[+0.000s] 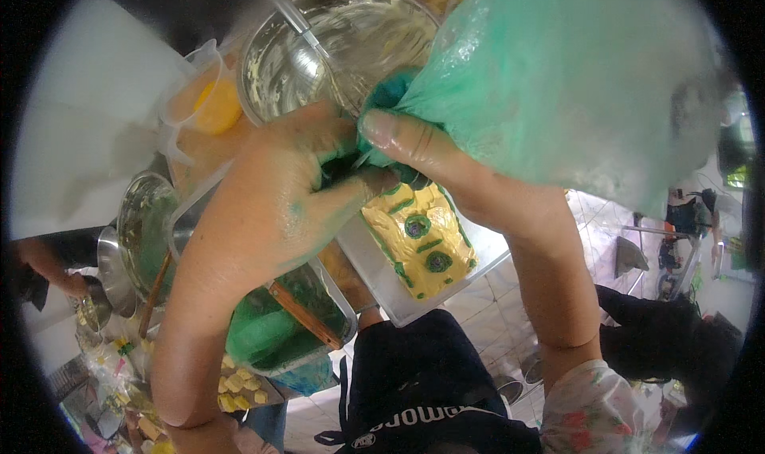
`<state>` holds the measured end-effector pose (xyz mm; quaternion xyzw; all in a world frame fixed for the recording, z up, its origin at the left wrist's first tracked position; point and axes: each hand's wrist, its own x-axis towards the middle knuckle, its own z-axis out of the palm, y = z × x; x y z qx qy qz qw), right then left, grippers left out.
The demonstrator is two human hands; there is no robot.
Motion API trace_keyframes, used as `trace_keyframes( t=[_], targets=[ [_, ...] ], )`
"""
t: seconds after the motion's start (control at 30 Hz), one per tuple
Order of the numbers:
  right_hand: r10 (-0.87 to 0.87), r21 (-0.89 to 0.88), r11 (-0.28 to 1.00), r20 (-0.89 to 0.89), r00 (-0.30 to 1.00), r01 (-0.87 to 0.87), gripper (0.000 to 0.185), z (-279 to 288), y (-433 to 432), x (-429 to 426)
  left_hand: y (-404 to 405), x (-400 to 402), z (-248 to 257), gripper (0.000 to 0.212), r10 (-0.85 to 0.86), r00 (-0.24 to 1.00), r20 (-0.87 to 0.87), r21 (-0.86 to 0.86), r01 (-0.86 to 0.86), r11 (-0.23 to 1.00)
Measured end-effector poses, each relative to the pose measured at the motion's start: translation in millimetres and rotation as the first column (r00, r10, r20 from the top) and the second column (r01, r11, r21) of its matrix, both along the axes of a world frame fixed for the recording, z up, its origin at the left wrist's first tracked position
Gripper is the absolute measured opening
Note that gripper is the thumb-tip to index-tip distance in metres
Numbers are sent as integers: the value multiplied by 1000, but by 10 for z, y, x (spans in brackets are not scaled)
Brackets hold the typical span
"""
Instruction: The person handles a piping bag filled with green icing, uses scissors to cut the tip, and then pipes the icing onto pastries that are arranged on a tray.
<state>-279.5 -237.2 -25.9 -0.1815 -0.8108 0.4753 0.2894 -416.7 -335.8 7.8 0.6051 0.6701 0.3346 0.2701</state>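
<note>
A green-smeared clear plastic bag (508, 89) is raised in front of me, its gathered end pinched between my right hand's thumb and fingers (412, 140). My left hand (299, 167), stained green, closes on the lower end of the same bag, touching the right; its fingertips are partly hidden. Below the hands lies a gold-covered rectangular piece (430, 239) with green piped dashes and two round green rosettes with dark centres. It rests on a white tray (406, 313). Behind the hands stands a large steel bowl (257, 53) with pale residue and a wire whisk (311, 41).
At the left are a clear plastic jug (179, 104), a green-smeared steel bowl (146, 227) and a tub of green cream (263, 334) with a wooden-handled tool (305, 313). Pale yellow pieces (239, 385) lie below. Another person's hand (75, 283) shows far left.
</note>
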Motion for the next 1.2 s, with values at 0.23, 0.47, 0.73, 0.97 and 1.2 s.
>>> trace_keyframes(
  t=[0.23,0.47,0.73,0.97,1.2],
  targets=[
    [-152,-93,982,145,978,166,30,-86,-108,-48,-19,-80,-113,27,1,1000,16,-68,0,998],
    [-110,-15,993,294,950,120,31,-121,26,-107,88,-100,-282,25,5,999,-38,-19,-6,1000],
    [31,-161,987,135,990,-9,33,-81,66,-141,111,-167,-364,21,-32,999,20,-172,35,985],
    [-85,-44,994,312,946,104,34,-206,-82,-45,-57,-73,-377,20,21,978,206,54,-33,998],
    [17,-185,983,68,998,-4,36,-61,-212,52,-211,-53,-238,23,-26,995,-97,-79,19,997]
  ],
)
